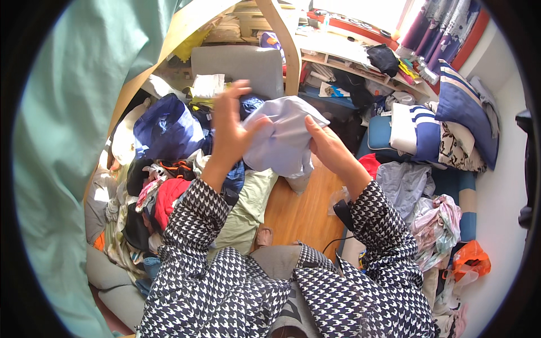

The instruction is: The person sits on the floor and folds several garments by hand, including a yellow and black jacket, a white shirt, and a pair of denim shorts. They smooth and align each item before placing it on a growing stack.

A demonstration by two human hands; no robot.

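A pale lavender piece of cloth hangs bunched in front of me, above the gap between the bed and the sofa. My right hand pinches its right edge between thumb and fingers. My left hand is raised at the cloth's left side, fingers spread and blurred by motion; its thumb overlaps the cloth, and whether it touches cannot be told. Below and to the left lie a blue plastic bag, a red garment and a light green cloth.
A blue sofa at right holds cushions, a grey garment, a floral cloth and an orange bag. A grey chair and cluttered desk stand ahead. A wooden post and green curtain bound the left.
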